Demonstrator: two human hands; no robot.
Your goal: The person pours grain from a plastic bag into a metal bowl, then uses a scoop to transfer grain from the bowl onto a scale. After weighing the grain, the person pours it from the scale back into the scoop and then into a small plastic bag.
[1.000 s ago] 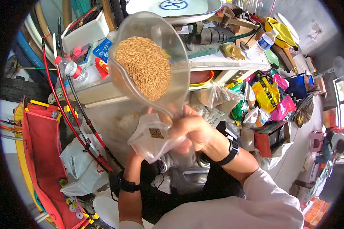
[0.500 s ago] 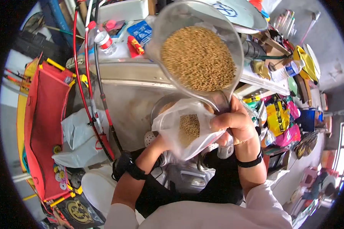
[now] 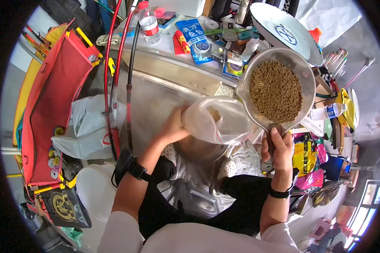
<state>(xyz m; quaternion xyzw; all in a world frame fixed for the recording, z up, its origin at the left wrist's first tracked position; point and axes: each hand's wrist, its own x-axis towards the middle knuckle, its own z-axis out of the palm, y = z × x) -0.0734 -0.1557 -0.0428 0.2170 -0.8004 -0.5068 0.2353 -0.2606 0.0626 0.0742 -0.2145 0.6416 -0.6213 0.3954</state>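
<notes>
My left hand (image 3: 174, 127) is closed on the left side of a clear plastic bag (image 3: 236, 114). The bag gapes open, with a few brown grains (image 3: 214, 113) visible inside it. My right hand (image 3: 278, 148) grips the handle of a translucent plastic scoop (image 3: 310, 86). Brown pellets (image 3: 276, 90) fill much of the scoop, which sits to the right of the bag and a little higher. Beneath the bag is a round bowl (image 3: 202, 156) with brown material in it, partly hidden by the bag and my left hand.
Fishing rods (image 3: 129, 84) stand at the left beside a red open bag (image 3: 50, 114) and a white plastic bag (image 3: 88, 122). On the table ahead are a bottle (image 3: 148, 25), a blue packet (image 3: 195, 38) and a large enamel basin (image 3: 278, 29). Colourful packets (image 3: 304, 158) lie right.
The scoop has moved right, away from above the bag. My right hand has come off the bag's edge and still holds the scoop. My left hand has risen with the bag.
</notes>
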